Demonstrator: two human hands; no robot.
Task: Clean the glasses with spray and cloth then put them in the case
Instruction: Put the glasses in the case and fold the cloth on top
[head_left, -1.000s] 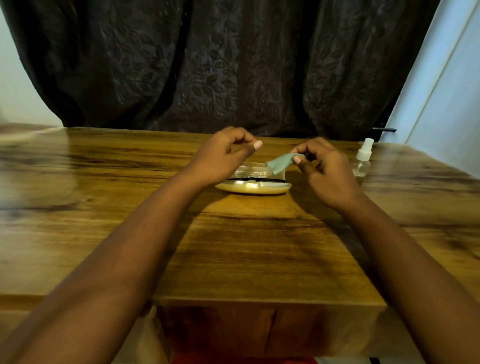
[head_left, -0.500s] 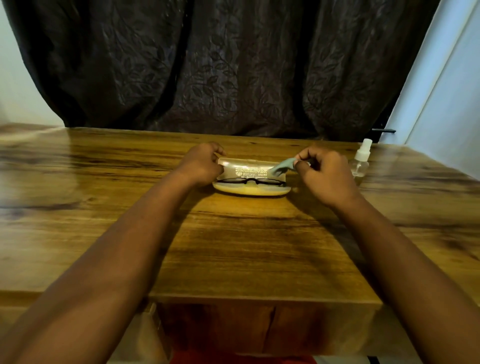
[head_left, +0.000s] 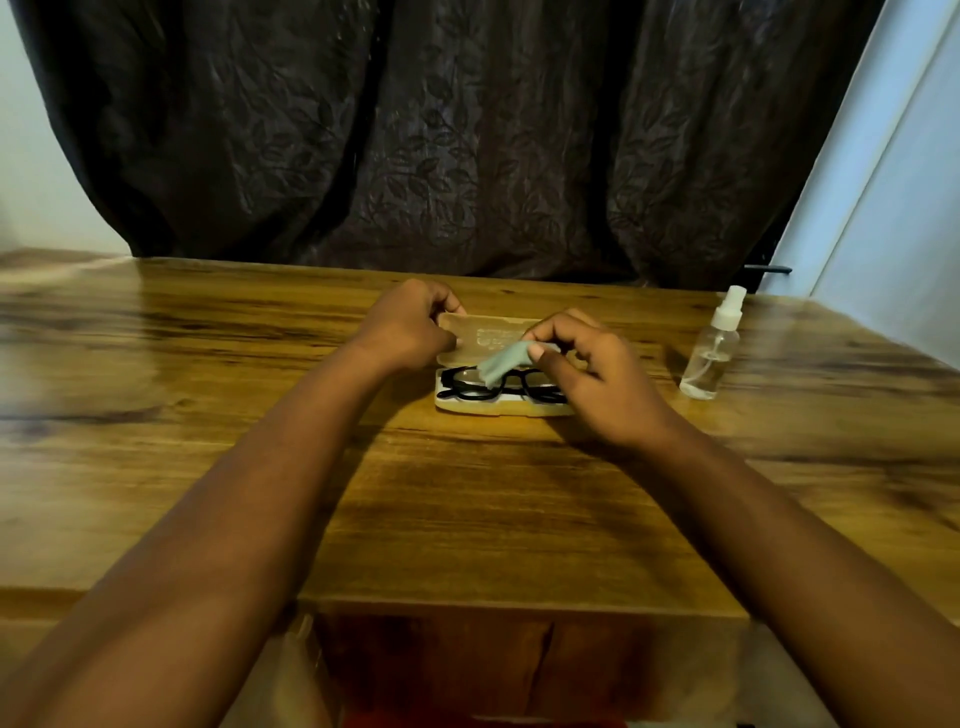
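Fingers of my right hand (head_left: 597, 374) pinch the soft, limp cloth (head_left: 500, 364) over the light, fragile glasses (head_left: 498, 385); left hand (head_left: 410, 327) grips the stiff case (head_left: 493, 408) lid's left end.

glossy brown wood-grain tabletop (head_left: 156, 395), fills the lower view, near edge dropping to a darker wooden front panel (head_left: 519, 660) | dark leaf-patterned curtain (head_left: 441, 135) hanging in folds behind the far edge | pale wall (head_left: 31, 171) at left | white door (head_left: 893, 208) at right, with small dark handle (head_left: 769, 269)
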